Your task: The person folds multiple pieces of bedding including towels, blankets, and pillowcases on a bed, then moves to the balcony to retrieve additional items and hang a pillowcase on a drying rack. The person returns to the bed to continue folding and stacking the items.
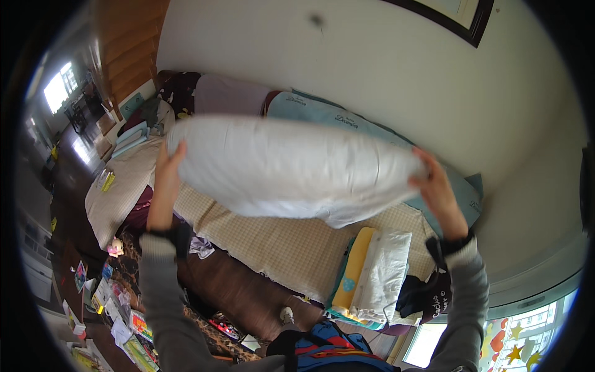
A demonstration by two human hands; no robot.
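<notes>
A white folded fabric bundle, perhaps bedding or a cushion, is held up above a long sofa and looks slightly blurred. My left hand grips its left end, thumb on the near face. At the right end, my right hand grips it in the same way. Below lies the sofa's beige checked cover. A stack of folded cloths rests on the cover at the right, with a white folded cloth beside a yellow one.
Blue cushions line the wall behind the sofa. A cluttered marble-patterned table stands at the lower left. Dark clothing lies by the folded stack. A framed picture hangs at the upper right.
</notes>
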